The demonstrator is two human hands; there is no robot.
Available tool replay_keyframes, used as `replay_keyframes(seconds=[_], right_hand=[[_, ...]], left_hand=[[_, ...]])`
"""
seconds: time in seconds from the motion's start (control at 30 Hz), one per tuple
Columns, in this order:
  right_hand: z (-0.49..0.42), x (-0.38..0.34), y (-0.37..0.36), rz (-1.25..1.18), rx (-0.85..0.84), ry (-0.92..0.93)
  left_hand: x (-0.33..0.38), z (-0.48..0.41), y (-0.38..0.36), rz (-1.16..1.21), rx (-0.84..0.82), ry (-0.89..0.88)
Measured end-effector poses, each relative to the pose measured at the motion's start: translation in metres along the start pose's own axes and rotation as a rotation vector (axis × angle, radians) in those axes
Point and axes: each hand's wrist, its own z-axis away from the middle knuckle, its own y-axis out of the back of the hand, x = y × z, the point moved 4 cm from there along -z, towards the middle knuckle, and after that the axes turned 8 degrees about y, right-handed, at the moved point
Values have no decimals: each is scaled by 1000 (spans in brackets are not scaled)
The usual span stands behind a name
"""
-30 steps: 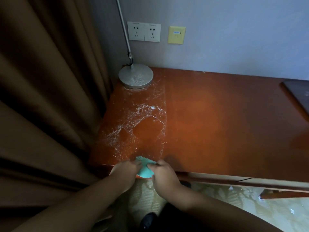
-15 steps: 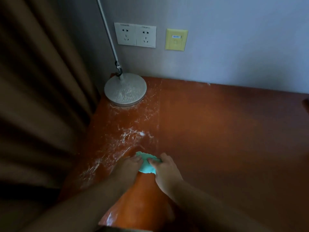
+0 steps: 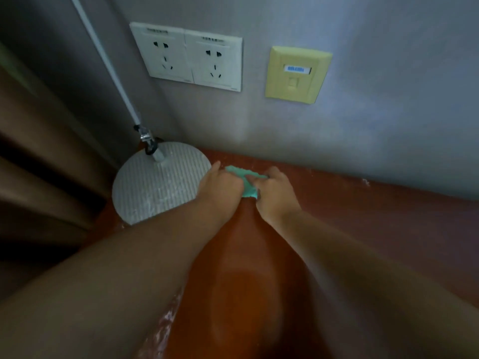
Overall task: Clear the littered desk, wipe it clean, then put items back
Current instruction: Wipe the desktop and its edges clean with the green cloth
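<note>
A small teal cloth [image 3: 245,182] lies bunched on the reddish-brown desk [image 3: 363,229], close to the back wall. My left hand [image 3: 220,187] presses on the cloth's left part with its fingers stretched forward, right beside the lamp base. My right hand [image 3: 274,195] grips the cloth's right part with curled fingers. Most of the cloth is hidden under the two hands. White powdery smears [image 3: 166,322] show on the desk by my left forearm.
A round grey lamp base [image 3: 155,185], dusted white, stands at the desk's back left corner, and its pole [image 3: 103,60] slants up to the left. Two white sockets [image 3: 189,58] and a yellow wall plate [image 3: 296,75] sit on the wall. A brown curtain [image 3: 39,164] hangs at the left.
Both hands have pushed the cloth from the desk's front edge away across the smeared patch to the back wall beside the lamp base. The view has moved forward with them.
</note>
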Motion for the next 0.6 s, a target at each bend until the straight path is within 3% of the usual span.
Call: replay_keyframes(seconds=[0.3,0.6], right_hand=[[-38,4,13,-1,30,-16],[71,-40,-4,-68,-161,-27]], left_hand=[[-8,-32,13,-20,-47,48],[5,91,-11,-53,-109,21]])
